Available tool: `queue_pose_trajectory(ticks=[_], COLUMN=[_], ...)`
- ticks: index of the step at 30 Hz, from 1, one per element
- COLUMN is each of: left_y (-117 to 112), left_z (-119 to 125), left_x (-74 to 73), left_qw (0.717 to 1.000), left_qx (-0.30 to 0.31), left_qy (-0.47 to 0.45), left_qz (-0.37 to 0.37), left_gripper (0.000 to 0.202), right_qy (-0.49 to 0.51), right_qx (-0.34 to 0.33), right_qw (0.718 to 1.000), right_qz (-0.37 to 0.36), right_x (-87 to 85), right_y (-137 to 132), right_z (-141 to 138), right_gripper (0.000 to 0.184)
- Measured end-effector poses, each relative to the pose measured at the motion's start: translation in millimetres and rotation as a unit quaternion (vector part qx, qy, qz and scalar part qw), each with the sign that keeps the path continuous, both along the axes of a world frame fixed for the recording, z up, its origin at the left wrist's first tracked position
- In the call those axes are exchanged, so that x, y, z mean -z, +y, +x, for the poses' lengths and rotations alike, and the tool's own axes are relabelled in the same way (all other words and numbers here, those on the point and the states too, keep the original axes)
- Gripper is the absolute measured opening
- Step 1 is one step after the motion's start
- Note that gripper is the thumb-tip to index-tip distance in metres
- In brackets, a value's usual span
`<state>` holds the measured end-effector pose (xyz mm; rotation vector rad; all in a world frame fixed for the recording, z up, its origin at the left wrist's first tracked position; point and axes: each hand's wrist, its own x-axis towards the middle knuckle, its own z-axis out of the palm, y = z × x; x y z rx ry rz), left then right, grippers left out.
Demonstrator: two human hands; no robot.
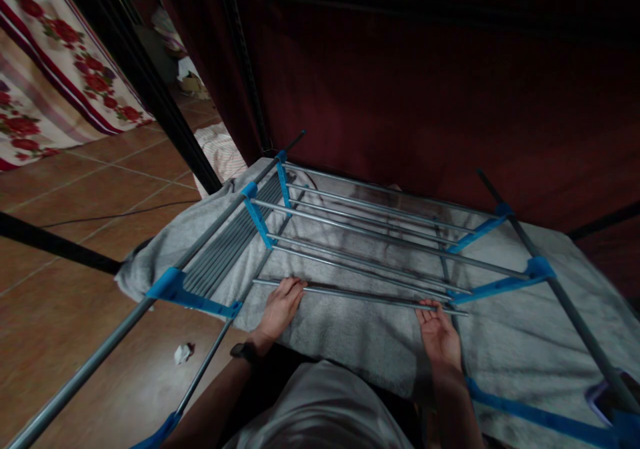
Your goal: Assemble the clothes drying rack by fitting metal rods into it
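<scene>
A loose grey metal rod [360, 295] lies crosswise between my two hands. My left hand [280, 310] is closed over it near its left end, palm down. My right hand [441, 337] faces palm up, its fingers curled round the rod near the right end. Just beyond is a partly assembled drying rack of grey tubes [200, 239] and blue plastic brackets [257, 219]. Several cross rods [375, 232] span between its left and right sides. Neither end of the held rod sits in a bracket.
Several spare rods [240, 235] lie side by side at the left. The rack stands on a grey blanket [345, 342]. A dark red curtain [400, 102] hangs behind. Black bars [145, 82] run along the left. Crumpled white paper [183, 353] lies on the tiled floor [125, 382].
</scene>
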<state>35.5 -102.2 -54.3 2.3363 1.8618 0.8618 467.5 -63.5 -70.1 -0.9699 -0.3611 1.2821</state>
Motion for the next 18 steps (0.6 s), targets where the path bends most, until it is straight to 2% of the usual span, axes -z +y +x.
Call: queue_pose_trajectory(ticks=[7,13,18], left_y=[2.1,2.7,2.9], left_z=[1.6,1.4,1.6], left_x=[-3.4,-3.2,-6.7], left_qw=[0.999,0.999,0.999], left_qx=[-0.034,-0.032,-0.027], left_qy=[-0.034,-0.036,-0.035], left_qz=[0.005,0.007,-0.001], left_gripper=[0.031,0.031,0.03], right_qy=[0.003,-0.019,-0.021], right_qx=[0.005,-0.004,-0.008], right_qw=[1.0,1.0,1.0], right_qz=[-0.005,-0.006,-0.01], right_x=[0.8,2.1,3.5], right_y=[0.2,0.3,1.2], right_z=[2.1,2.4,3.2], right_gripper=[0.019,0.012,0.015])
